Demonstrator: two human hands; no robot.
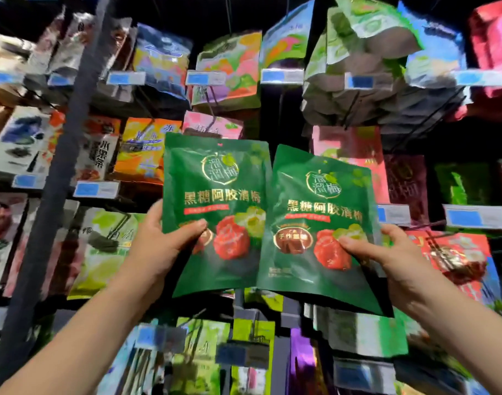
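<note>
Pouches (pixel 215 178) pinched: thumbs (pixel 192 228) front, fingers (pixel 155 210) prob behind.

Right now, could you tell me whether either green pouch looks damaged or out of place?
Nothing stands out. The left hand grips the left pouch, the right hand the right pouch; both look intact, merely tilted, inner edges overlapping.

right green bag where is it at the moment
In the head view the right green bag is just right of centre, gripped at its lower right edge by the right hand, its left edge overlapping the left green bag.
</note>
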